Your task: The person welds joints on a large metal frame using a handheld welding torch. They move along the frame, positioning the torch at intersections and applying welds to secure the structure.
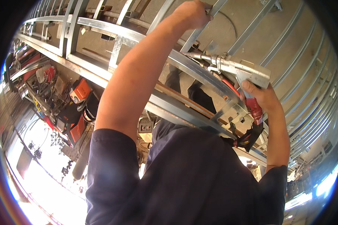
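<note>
My right hand (262, 96) is wrapped round the grip of a welding gun (248, 70). The gun has a boxy silver body, red parts at the handle and a thin nozzle pointing left. Its tip is close to the corner where an upright bar meets a long metal rail (202, 72); I cannot tell whether it touches. Farther out, my left hand (193, 14) closes on that upright metal bar (194, 36), with its fingers partly hidden behind the hand. The bar and rail belong to a large silver frame with several parallel bars.
A dark wrapped cable (250, 137) hangs below the gun's handle, close to my body. A rusty-edged beam (90, 77) runs alongside the frame. At left stand an orange-and-black machine (80, 90) and cluttered tools. Several more bars (289, 47) stretch away at right above the concrete floor.
</note>
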`<action>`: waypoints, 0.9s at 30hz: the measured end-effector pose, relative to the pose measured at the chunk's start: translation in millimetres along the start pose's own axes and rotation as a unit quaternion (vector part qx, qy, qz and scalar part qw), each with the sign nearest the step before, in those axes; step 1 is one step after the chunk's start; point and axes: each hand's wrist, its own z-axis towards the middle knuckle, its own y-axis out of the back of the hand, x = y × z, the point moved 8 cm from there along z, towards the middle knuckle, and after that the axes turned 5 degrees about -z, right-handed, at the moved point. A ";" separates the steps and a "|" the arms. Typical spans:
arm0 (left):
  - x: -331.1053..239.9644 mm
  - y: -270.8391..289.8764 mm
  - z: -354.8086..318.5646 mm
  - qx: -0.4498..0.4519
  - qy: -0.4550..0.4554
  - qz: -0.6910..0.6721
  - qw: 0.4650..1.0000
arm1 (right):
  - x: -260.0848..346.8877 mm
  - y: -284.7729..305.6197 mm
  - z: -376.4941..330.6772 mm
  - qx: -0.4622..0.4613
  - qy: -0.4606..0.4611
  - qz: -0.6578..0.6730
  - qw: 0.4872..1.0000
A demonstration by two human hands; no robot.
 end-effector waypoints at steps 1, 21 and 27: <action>14.7 -1.1 -13.6 -0.054 -0.088 -0.022 0.994 | -4.8 -1.2 4.6 0.007 0.006 -0.010 1.000; -8.1 0.4 -0.5 0.035 0.196 -0.006 0.980 | -6.2 1.4 14.5 0.026 0.005 0.006 1.000; -7.2 0.4 -0.3 0.035 0.195 -0.004 0.980 | -4.9 0.1 15.1 0.024 0.016 0.001 1.000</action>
